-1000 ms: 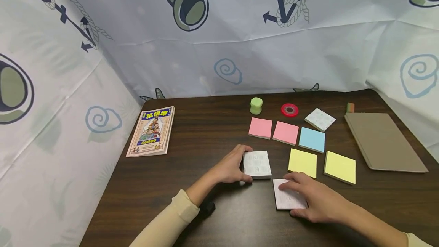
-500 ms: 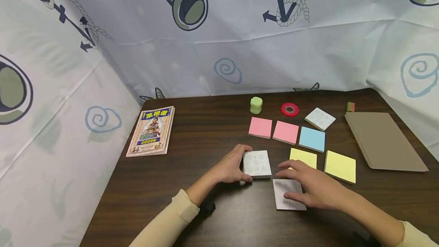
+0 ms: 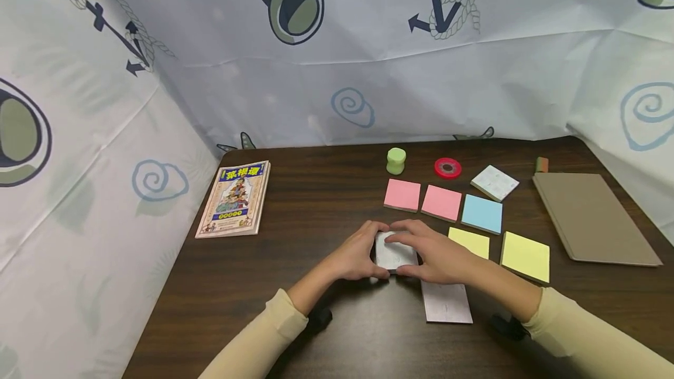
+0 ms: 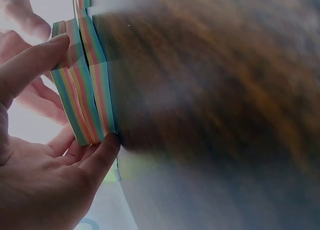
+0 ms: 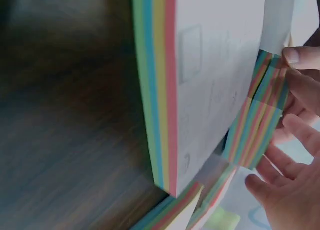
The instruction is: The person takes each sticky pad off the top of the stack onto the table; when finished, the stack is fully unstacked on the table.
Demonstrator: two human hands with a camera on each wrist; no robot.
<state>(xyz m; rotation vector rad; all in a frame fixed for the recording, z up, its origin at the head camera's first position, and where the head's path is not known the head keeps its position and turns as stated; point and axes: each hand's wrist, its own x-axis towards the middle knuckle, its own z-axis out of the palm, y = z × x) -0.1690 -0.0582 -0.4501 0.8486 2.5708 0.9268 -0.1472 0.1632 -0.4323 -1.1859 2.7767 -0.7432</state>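
Note:
White-topped sticky note pads (image 3: 391,257) lie stacked mid-table, their striped edges (image 4: 82,104) facing out in the left wrist view. My left hand (image 3: 354,255) grips the stack's left side, thumb at the near edge and fingers at the far one. From the right, my right hand (image 3: 441,254) holds the same stack, its thumb low on the near side and its fingers over the far part. Close below that hand lies another white-topped sticky note pad (image 3: 447,305), partly covered by the hand; the right wrist view shows its striped side (image 5: 159,99).
Two yellow pads (image 3: 525,256), two pink pads (image 3: 402,194), a blue pad (image 3: 481,213) and a white pad (image 3: 495,182) lie right of centre. Behind stand a green object (image 3: 396,161) and a red ring (image 3: 447,168). A book (image 3: 233,199) lies left, a brown folder (image 3: 595,218) right.
My right hand has left the nearer white pad and moved left and away from me onto the stack. That pad stays behind on the table. My left hand keeps its place.

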